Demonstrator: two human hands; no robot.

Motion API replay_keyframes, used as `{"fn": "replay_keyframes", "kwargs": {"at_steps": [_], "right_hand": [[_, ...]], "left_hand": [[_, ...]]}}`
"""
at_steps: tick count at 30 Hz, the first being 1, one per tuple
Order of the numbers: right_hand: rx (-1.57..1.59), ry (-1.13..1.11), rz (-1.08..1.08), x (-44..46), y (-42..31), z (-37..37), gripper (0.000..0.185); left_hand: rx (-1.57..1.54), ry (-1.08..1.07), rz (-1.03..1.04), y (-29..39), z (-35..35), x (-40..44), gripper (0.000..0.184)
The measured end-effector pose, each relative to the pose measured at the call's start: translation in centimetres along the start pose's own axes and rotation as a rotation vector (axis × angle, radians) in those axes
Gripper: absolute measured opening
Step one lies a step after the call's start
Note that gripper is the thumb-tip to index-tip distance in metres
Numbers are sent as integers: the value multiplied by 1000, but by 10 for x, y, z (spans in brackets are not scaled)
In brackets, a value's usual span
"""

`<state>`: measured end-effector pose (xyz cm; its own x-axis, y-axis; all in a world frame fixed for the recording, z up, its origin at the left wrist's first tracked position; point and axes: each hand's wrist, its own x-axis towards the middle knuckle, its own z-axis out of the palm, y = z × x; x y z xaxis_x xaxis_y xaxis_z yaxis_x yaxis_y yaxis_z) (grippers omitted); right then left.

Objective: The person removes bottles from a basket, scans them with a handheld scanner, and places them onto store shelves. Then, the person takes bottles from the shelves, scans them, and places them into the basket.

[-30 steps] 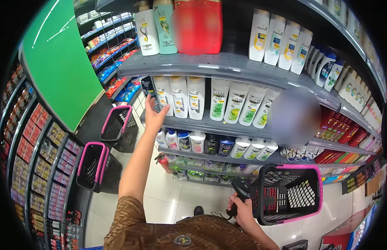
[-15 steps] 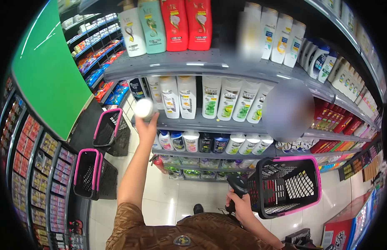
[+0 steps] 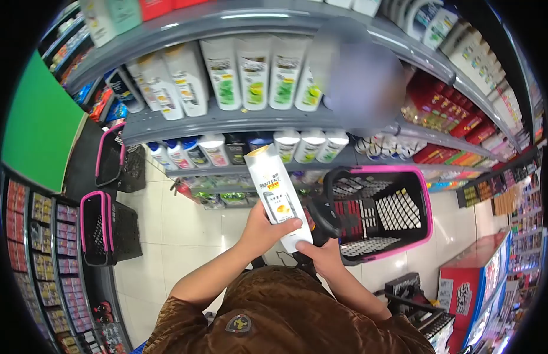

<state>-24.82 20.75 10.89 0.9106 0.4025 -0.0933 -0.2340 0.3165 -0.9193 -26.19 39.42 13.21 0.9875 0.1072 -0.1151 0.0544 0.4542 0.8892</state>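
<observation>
My left hand [image 3: 267,229] is wrapped round a white Pantene bottle [image 3: 278,197] with a gold cap, tilted in front of my body, its label facing up. At the bottle's base, my right hand [image 3: 322,253] has its thumb against it; its other fingers are hidden around the handle of a black handheld device [image 3: 323,217]. Whether those fingers grip the handle cannot be made out. A black basket with a pink rim [image 3: 428,206] is just right of the device. More white bottles [image 3: 188,79] stand on the shelf ahead.
Long grey shelves [image 3: 226,121] of bottles curve across the front. Two black baskets with pink handles [image 3: 111,227] are at the left, beside shelves of small packets [image 3: 43,265]. A red and white box [image 3: 463,292] stands at the lower right.
My left hand has brought the bottle from the shelf down to my body, and my right hand now touches its base. The view has tilted downward.
</observation>
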Motion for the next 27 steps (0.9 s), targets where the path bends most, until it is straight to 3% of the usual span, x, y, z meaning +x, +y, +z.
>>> {"fn": "replay_keyframes", "kwargs": {"at_steps": [2,4,7,11,17,19,22,24,27], "right_hand": [[2,60,94,-8,-2,-24,50],[16,131,113,-19,-10,-48,50],[54,150,143,-37,-24,-94,50],[34,163,152,-61,-45,-151,50],[34,240,160,-82,-71,-230,49],[6,284,234,-84,-81,-254,43],[68,376,258,-87,-81,-287,34],[138,520,200,-91,-84,-308,32],[111,560,173,-99,-85,-335,28]], "left_hand": [[61,-50,25,-18,14,8,49],[85,-44,-226,-24,20,21,46],[-62,-62,-49,-18,45,58,48],[54,-129,-47,-1,99,89,52],[590,-365,-179,-20,180,117,48],[548,-435,-281,-33,194,133,44],[574,-464,-262,-66,218,142,38],[720,-501,-53,-107,227,147,36],[1099,-369,-55,-166,247,150,46]]}}
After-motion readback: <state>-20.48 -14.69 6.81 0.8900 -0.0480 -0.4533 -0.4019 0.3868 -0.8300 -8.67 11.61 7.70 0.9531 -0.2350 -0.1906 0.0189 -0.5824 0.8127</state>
